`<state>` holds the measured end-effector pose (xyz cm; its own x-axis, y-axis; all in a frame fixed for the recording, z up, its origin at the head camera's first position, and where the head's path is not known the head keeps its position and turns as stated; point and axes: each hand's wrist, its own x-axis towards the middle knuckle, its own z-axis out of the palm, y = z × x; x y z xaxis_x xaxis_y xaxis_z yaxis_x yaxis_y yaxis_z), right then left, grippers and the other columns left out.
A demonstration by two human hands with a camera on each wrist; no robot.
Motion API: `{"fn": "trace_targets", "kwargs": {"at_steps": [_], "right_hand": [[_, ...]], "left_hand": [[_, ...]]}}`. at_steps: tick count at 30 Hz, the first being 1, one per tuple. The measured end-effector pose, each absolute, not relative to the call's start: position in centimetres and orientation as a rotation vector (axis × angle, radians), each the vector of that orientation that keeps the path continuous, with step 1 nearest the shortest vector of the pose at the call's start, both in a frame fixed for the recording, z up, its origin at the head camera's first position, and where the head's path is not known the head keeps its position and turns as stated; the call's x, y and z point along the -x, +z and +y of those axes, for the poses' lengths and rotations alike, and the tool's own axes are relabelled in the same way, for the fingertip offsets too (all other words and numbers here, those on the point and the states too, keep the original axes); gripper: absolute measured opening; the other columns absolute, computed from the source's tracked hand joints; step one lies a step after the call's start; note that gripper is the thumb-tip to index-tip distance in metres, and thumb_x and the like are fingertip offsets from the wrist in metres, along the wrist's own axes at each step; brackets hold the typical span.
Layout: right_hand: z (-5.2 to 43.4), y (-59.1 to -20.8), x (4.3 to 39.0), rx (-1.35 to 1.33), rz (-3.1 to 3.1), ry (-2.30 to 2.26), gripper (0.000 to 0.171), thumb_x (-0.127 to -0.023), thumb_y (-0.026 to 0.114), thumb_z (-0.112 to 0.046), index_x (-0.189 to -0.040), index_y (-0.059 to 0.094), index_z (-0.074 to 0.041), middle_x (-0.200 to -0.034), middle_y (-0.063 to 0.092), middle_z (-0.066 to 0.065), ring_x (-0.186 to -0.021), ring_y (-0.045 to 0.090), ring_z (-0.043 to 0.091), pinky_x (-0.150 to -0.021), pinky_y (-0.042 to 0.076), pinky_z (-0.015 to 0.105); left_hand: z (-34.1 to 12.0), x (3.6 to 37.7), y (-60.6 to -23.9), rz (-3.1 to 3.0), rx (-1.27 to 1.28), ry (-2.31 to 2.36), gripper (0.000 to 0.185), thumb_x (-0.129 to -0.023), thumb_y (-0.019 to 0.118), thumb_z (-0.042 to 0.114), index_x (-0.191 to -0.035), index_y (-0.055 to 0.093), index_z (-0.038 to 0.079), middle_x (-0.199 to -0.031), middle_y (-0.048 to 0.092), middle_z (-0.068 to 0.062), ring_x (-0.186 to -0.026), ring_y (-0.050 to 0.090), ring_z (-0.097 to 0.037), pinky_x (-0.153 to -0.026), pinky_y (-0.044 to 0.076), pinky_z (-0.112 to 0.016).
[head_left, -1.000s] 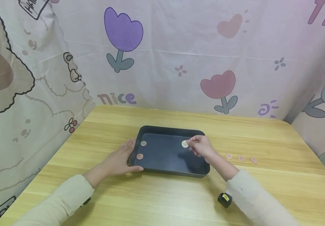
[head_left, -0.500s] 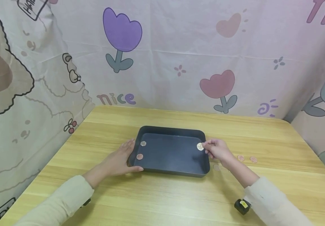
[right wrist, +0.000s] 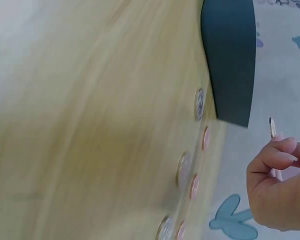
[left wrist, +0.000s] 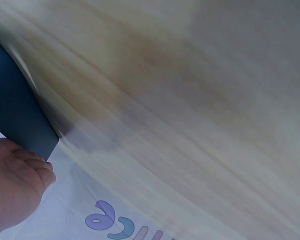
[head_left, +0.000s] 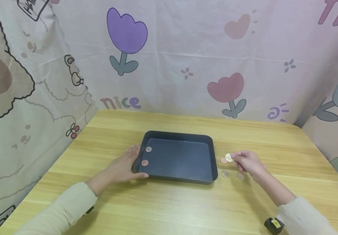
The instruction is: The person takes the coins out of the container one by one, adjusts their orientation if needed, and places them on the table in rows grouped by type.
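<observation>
My right hand (head_left: 246, 161) pinches a shiny pale coin (head_left: 228, 157) between thumb and fingertips, raised over the table to the right of a dark rectangular baking tray (head_left: 180, 179). In the right wrist view the held coin (right wrist: 272, 127) appears edge-on above the fingers. My left hand (head_left: 125, 166) rests against the tray's left end, fingers along the outer wall and thumb by the front left corner. Inside the tray at the left lie a silvery coin (head_left: 148, 149) and a copper coin (head_left: 145, 163).
Right of the tray, several coins lie on the wooden table (head_left: 169, 209) in two rows, including a copper coin (head_left: 223, 160) and a silvery coin (head_left: 225, 174). My right forearm partly hides others. A printed cloth (head_left: 169, 58) hangs behind the table.
My right hand has moved right with the pinched coin, from above the tray to above the coins on the table. The left hand and the tray have stayed in place.
</observation>
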<state>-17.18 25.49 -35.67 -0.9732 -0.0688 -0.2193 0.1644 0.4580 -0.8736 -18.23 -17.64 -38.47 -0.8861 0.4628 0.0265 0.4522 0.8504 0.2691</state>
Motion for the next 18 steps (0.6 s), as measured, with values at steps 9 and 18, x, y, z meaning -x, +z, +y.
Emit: {"fn": "trace_targets", "kwargs": {"at_steps": [9, 18], "right_hand": [[28.6, -35.6, 15.9, -0.115, 2.487, -1.513, 0.027, -0.096, 0.044, -0.014, -0.107, 0.049, 0.010, -0.069, 0.052, -0.008, -0.050, 0.042, -0.002, -0.045, 0.038, 0.012], [31.6, -36.5, 14.7, -0.172, 2.540, -1.443, 0.032, -0.097, 0.044, -0.015, -0.110, 0.050, 0.014, -0.070, 0.053, -0.008, -0.052, 0.043, 0.000, -0.048, 0.040, 0.014]], "left_hand": [[-17.6, 18.2, -38.7, 2.990, -0.738, 0.414, 0.112, -0.072, 0.059, 0.070, -0.144, 0.021, -0.008, -0.152, 0.021, -0.024, -0.140, 0.021, -0.038, -0.115, 0.025, -0.048], [-17.6, 18.1, -38.6, 2.995, -0.729, 0.409, 0.112, -0.073, 0.059, 0.069, -0.144, 0.021, -0.008, -0.152, 0.021, -0.023, -0.140, 0.022, -0.039, -0.115, 0.025, -0.048]]}}
